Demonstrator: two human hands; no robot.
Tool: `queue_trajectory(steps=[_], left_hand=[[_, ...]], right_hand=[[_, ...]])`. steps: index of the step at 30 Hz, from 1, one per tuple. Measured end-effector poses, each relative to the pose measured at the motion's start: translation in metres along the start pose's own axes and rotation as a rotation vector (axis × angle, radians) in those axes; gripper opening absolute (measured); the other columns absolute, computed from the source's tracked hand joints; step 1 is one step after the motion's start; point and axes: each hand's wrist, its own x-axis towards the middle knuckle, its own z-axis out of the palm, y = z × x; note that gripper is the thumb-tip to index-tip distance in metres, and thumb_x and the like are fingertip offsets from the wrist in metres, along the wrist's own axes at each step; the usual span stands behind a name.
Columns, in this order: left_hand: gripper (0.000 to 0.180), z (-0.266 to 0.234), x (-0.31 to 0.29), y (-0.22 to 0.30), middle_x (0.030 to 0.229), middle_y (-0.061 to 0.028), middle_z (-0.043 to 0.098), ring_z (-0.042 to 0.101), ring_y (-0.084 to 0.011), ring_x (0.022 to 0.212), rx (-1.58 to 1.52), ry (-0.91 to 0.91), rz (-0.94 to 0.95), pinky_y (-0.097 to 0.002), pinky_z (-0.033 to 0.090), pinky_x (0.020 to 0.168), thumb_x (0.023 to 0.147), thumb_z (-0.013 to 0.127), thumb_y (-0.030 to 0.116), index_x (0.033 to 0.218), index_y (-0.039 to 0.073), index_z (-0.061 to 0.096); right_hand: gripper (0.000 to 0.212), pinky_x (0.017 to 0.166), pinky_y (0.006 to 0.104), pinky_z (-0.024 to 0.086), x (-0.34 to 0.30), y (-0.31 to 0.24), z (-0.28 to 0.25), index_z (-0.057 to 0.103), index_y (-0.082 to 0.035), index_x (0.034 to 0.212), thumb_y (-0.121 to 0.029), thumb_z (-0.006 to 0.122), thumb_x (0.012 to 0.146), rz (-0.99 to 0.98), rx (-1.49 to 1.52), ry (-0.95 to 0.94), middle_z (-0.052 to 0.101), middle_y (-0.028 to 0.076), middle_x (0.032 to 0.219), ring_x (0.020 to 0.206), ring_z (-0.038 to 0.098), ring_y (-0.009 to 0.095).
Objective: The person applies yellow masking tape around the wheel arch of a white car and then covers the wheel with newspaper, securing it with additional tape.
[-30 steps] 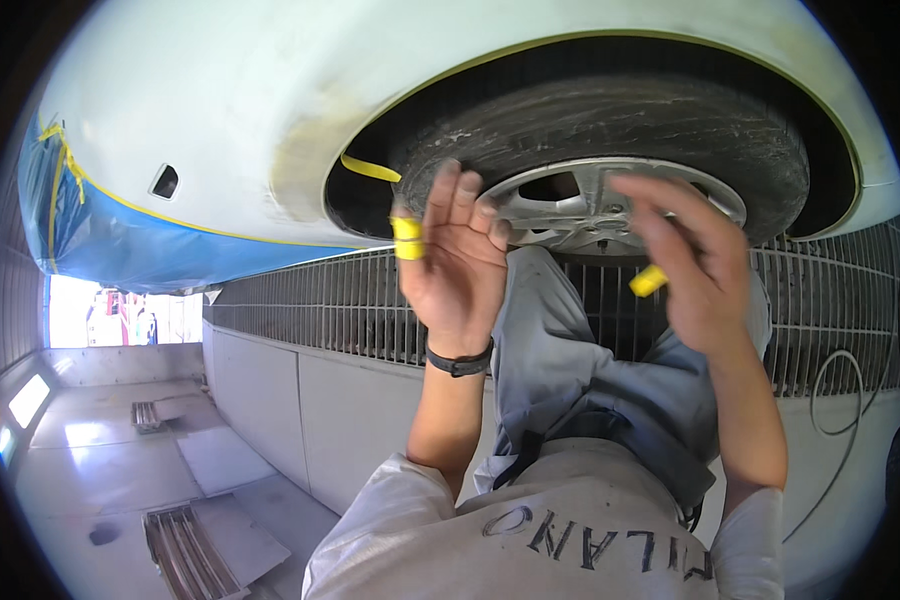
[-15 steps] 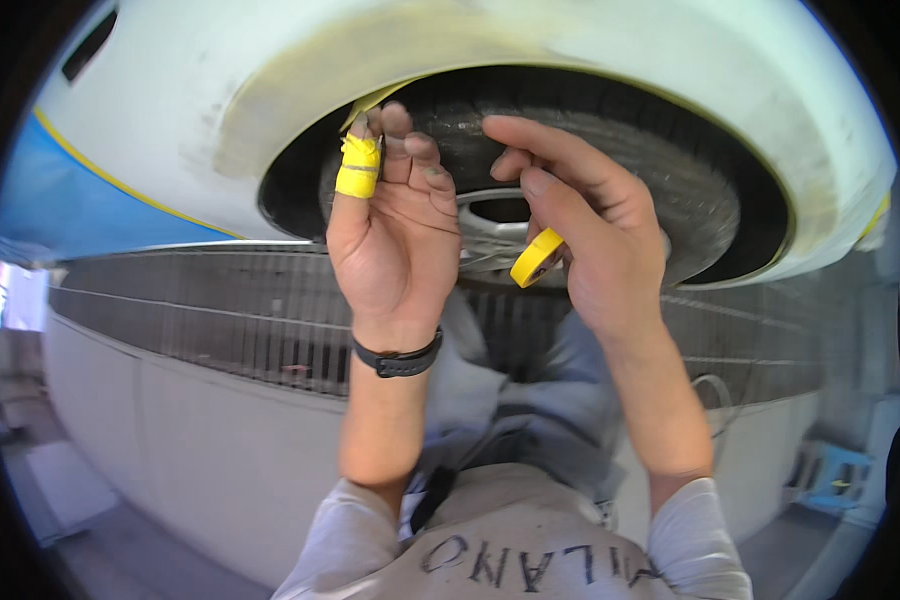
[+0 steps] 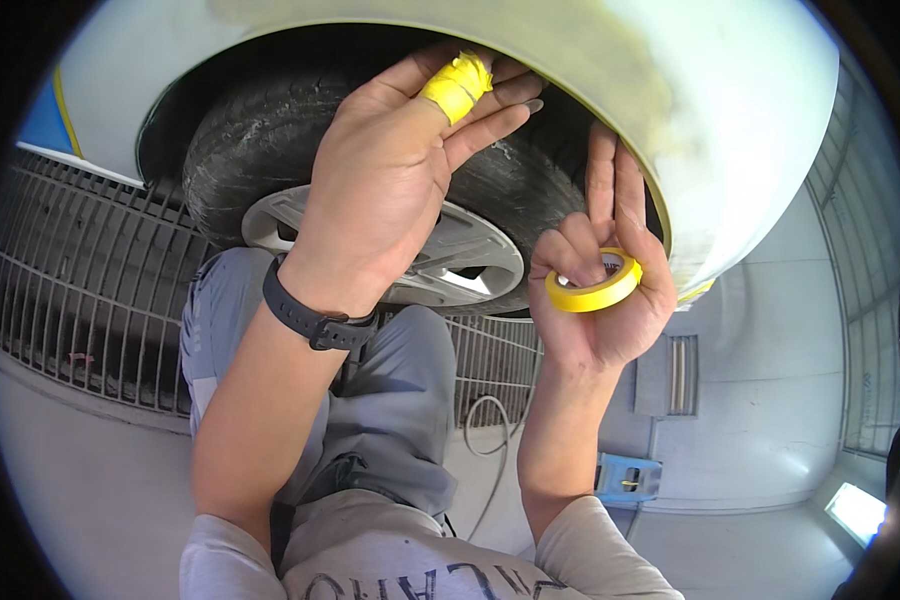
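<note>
My left hand (image 3: 375,190) reaches up into the wheel arch with its fingers stretched out along the arch edge (image 3: 545,75). Yellow tape (image 3: 458,88) is wrapped round its thumb, and some fingertips are hidden at the lip. My right hand (image 3: 605,335) holds a roll of yellow masking tape (image 3: 595,298), with curled fingers in its ring. Two fingers of that hand point upward and touch the right side of the arch edge. Behind both hands is a black tyre (image 3: 235,165) on a grey wheel rim (image 3: 475,245).
The pale car body panel (image 3: 740,120) curves over the arch, with sanded patches. A metal floor grating (image 3: 100,270) runs under the car. A hose (image 3: 485,420) loops near my right forearm, and a blue stool-like object (image 3: 625,478) stands beyond it.
My view has shifted right along the arch. My left hand has moved right and turned over, and my right hand has gone to the arch's right edge with the tape roll.
</note>
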Motion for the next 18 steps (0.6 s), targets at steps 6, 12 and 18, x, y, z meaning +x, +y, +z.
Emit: queue_trajectory(steps=[6,12,18], left_hand=[[0.034,-0.003,-0.002,-0.002,0.137,-0.0228,0.062,0.059,-0.0348,0.133,0.054,-0.023,0.041,-0.0456,0.047,0.117,0.108,0.051,0.012,0.138,-0.004,0.055],[0.033,-0.012,-0.001,-0.010,0.136,-0.0201,0.062,0.058,-0.0333,0.133,-0.002,-0.080,0.105,-0.0475,0.044,0.118,0.108,0.052,0.014,0.136,-0.001,0.058],[0.034,-0.021,0.000,-0.014,0.139,-0.0153,0.062,0.056,-0.0306,0.134,0.006,-0.107,0.099,-0.0471,0.045,0.117,0.108,0.054,0.016,0.138,0.001,0.059]], right_hand=[[0.060,0.057,0.0190,0.042,0.008,0.008,0.004,0.039,-0.006,0.157,-0.010,0.052,0.099,-0.014,0.118,-0.005,0.044,0.010,0.164,0.055,0.042,0.006],[0.060,0.057,0.0185,0.043,0.013,0.012,-0.002,0.040,-0.006,0.156,-0.011,0.052,0.098,-0.036,0.084,-0.043,0.046,0.010,0.163,0.055,0.041,0.006],[0.066,0.059,0.0204,0.041,0.011,0.013,0.001,0.034,-0.003,0.160,-0.010,0.051,0.097,0.038,0.073,-0.091,0.040,0.010,0.167,0.057,0.040,0.006]])
